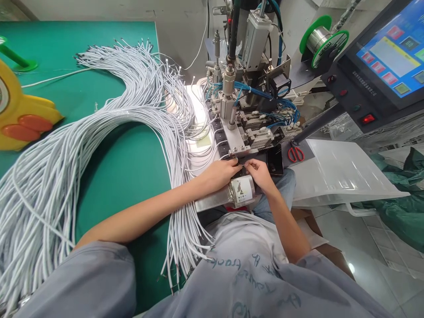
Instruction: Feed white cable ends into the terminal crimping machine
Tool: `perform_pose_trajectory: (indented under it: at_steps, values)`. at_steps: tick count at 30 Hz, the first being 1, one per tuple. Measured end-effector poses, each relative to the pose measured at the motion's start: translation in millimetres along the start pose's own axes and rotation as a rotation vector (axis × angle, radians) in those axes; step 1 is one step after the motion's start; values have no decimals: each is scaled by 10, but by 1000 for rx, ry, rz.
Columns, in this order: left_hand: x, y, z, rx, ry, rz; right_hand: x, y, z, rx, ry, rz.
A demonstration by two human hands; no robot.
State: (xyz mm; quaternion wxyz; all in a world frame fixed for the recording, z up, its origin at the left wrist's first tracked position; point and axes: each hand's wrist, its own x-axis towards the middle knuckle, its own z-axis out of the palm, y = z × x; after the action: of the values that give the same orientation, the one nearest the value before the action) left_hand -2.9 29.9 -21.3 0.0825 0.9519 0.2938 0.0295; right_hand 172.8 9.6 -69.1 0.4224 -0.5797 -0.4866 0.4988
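My left hand (221,171) and my right hand (260,172) meet at the front of a small soldering machine (247,110). Both are pinched closed, fingertips almost touching, at the black fixture under the machine's head. My left hand pinches a thin white wire (222,157) that leads off to the left. What my right hand pinches is too small to make out. A silver cylinder with a white label (243,191) lies just under both wrists.
A large bundle of white wires (99,132) sweeps across the green mat (126,172). Red-handled scissors (296,153) lie right of the fixture. A touchscreen panel (387,57), a green solder spool (323,39), a white tray (341,172) and a yellow toy (20,115) surround it.
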Motion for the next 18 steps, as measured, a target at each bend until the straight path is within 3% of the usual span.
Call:
perform_pose_trajectory:
  at_steps: [7, 15, 18]
  values:
    - [-9, -19, -33, 18, -27, 20, 1, -5, -9, -16, -55, 21]
    - [-21, -15, -35, 55, 0, 65, 22, -5, 13, 49, 22, 38]
    - [-25, -36, -40, 63, -1, 72, 36, -3, 11, 71, -24, 79]
